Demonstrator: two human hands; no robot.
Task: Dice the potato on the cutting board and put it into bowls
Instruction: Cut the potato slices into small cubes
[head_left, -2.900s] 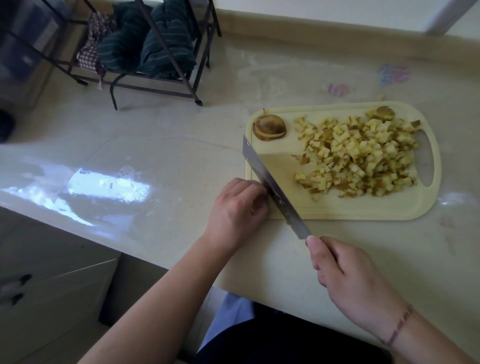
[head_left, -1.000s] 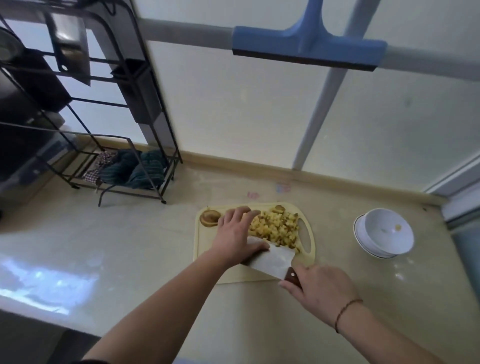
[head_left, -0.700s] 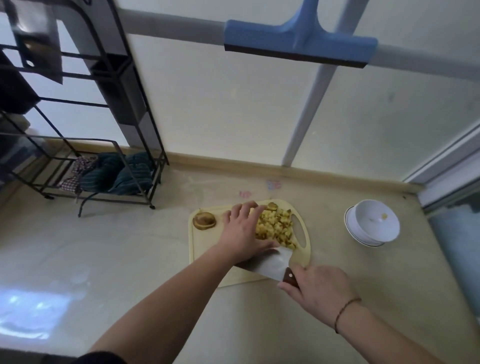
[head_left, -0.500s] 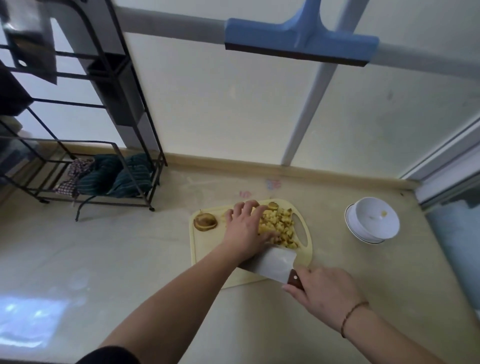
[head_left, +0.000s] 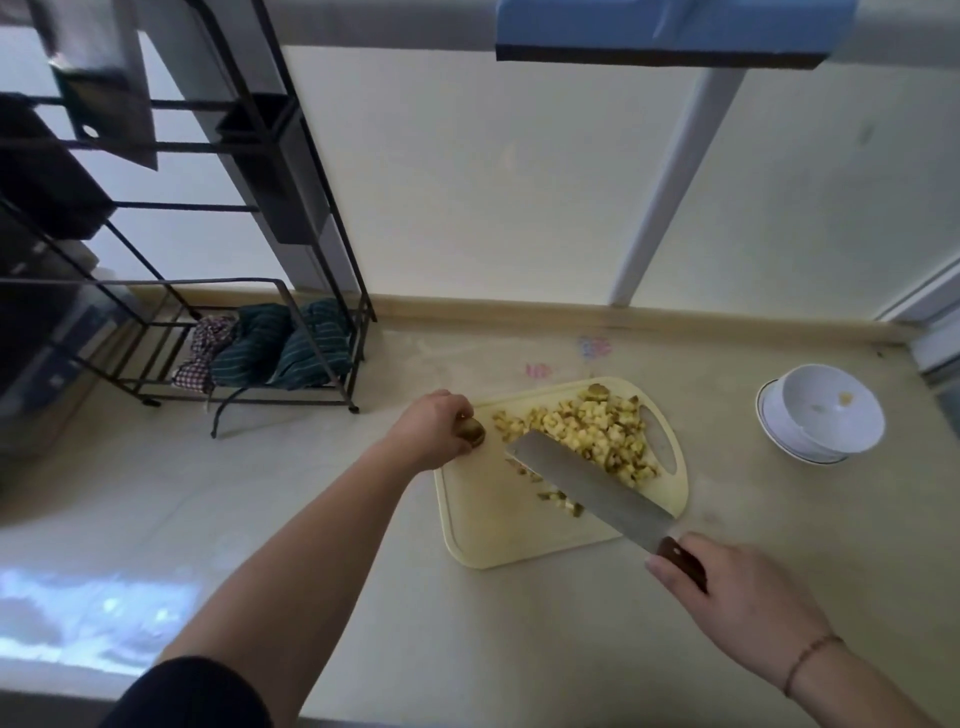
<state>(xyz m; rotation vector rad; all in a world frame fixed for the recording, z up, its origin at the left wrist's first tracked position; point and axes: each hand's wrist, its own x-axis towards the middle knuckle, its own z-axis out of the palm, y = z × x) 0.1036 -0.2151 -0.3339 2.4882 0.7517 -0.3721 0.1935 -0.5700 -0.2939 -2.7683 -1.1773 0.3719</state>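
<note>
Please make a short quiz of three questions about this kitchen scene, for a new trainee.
1. True or false: the left hand grips the uncut potato end at the far left corner of the cutting board.
2. Which hand holds the cleaver? A) left hand B) right hand C) neither
3. Fill in: the white bowls stand on the counter to the ____ of the board.

Key:
1. True.
2. B; it holds the wooden handle, and the blade is over the diced potato.
3. Right.
</note>
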